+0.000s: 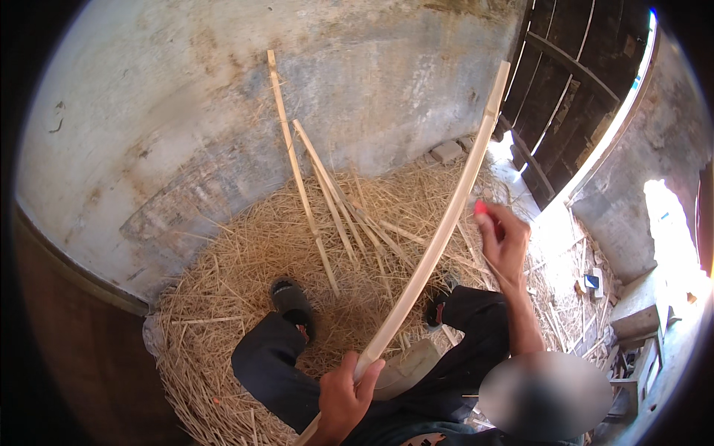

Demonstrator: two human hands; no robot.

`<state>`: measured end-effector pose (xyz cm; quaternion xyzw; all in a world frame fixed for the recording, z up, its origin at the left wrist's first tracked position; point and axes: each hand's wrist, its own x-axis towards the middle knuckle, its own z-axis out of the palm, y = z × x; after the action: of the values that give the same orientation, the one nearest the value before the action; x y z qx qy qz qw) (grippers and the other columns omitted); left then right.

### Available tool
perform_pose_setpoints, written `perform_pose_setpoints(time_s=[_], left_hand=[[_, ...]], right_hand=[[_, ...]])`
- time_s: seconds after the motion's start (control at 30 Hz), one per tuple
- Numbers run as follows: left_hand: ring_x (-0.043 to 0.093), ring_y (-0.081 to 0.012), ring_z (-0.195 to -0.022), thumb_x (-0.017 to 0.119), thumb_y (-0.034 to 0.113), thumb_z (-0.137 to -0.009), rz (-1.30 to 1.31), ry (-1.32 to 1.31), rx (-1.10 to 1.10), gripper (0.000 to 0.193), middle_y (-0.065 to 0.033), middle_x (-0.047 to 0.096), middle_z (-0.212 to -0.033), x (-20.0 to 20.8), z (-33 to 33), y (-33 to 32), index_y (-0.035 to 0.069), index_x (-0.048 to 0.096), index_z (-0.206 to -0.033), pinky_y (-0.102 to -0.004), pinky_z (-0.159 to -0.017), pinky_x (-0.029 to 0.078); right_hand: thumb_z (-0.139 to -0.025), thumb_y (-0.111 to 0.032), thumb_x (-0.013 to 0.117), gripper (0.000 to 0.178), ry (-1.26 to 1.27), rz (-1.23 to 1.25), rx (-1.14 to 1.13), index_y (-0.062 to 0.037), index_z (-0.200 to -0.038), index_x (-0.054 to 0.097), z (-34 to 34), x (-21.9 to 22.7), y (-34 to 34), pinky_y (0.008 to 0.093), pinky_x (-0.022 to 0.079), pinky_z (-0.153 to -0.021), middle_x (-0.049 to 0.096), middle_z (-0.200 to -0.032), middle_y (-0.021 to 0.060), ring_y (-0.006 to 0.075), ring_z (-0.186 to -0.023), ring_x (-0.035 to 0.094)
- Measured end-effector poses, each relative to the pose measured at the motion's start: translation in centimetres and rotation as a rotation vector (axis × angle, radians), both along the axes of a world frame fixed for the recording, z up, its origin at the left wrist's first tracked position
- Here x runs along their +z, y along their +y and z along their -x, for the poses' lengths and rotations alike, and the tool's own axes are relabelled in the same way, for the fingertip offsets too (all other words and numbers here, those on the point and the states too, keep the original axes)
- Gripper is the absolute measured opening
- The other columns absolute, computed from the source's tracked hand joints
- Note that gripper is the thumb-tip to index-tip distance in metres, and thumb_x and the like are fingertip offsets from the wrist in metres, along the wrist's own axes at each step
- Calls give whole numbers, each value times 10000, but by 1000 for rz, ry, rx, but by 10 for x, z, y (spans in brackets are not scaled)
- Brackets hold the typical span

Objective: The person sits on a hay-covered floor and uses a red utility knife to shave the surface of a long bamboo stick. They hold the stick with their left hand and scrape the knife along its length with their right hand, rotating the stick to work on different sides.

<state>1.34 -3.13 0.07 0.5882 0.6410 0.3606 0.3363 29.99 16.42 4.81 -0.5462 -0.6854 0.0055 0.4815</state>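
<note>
Straw floor (216,305), hands (345,400) (509,241) closed on strip (433,256), red object (480,207)

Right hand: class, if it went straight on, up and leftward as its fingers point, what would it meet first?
Probably the long pale strip, just beyond the small red object in the right hand; depth is unclear, so the hand might miss it.

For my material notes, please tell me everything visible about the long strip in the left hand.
The long strip is pale and bamboo-like, with a ridged joint near its upper end. It slants from lower left to upper right, its bow perhaps from the lens. The left hand grips its lower part.
</note>
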Motion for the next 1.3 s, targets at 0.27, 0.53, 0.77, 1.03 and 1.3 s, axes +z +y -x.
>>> perform_pose_setpoints(time_s=[0.27,0.53,0.77,1.03,1.3], left_hand=[[628,-357,-480,769,320,-1024,42,56,-5,399,-171,574,-573,-11,20,-14,30,574,-831,-418,-465,440],[430,-64,-526,789,286,-1017,-53,-138,111,375,-47,504,-579,11,10,26,-8,620,-857,-294,-483,332],[404,-18,-578,791,230,-1020,-97,-224,108,312,19,502,-626,25,-3,41,-7,631,-898,-261,-493,306],[476,-15,-595,801,222,-1008,-128,-179,89,286,-7,561,-636,24,-11,41,-4,651,-918,-256,-500,357],[452,-29,-557,780,241,-1028,-154,-171,117,321,-22,553,-608,28,-18,41,0,625,-885,-277,-482,343]], right_hand=[[-1048,-419,707,382,-1,101,-177,-66,-1143,820,-71,1,65,367,531,-637,776,-807,89,201,-629,665],[-1058,-314,681,257,-82,187,173,-80,-1135,752,10,-11,-8,373,571,-624,764,-868,109,257,-680,732],[-908,-314,851,288,-142,6,600,-125,-1109,766,68,-40,-61,353,519,-523,646,-792,26,201,-613,661],[-879,-320,863,343,-217,-53,603,-104,-1125,762,79,-34,-71,344,491,-481,568,-741,12,186,-559,625],[-871,-322,870,320,-243,-103,533,-109,-1089,774,78,-24,-70,336,483,-472,553,-706,-6,167,-543,619]])
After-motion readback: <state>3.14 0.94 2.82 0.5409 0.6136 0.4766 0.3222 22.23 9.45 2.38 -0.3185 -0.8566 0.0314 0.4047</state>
